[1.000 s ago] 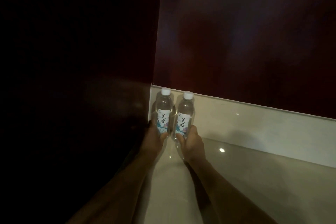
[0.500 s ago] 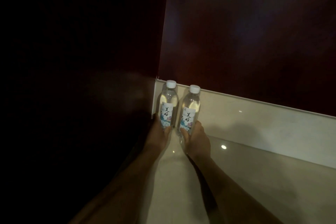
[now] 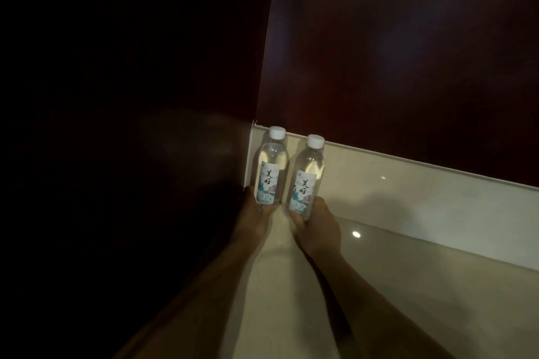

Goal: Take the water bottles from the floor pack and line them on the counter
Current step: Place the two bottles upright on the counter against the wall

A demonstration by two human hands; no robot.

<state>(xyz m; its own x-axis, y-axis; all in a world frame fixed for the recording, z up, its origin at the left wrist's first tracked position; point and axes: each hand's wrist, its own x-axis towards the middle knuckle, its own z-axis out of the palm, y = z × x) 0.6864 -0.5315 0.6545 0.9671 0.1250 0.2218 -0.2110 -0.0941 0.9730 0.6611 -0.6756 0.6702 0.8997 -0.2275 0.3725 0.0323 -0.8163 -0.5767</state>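
Two clear water bottles with white caps and pale printed labels stand upright side by side in the back left corner of the cream counter (image 3: 393, 285). My left hand (image 3: 252, 220) grips the base of the left bottle (image 3: 269, 166), which sits against the corner. My right hand (image 3: 319, 227) grips the base of the right bottle (image 3: 307, 175), a small gap away. Both bottles lean slightly to the right in this view. The floor pack is out of sight.
A dark red-brown wall panel (image 3: 408, 52) rises behind a low cream backsplash (image 3: 423, 192). A dark side wall (image 3: 131, 125) closes the left. Counter surface stretches to the right of the bottles, with a light spot reflected on it.
Both hands still hold the bottles in the corner. The view has shifted slightly and the bottles sit a little farther back toward the backsplash.
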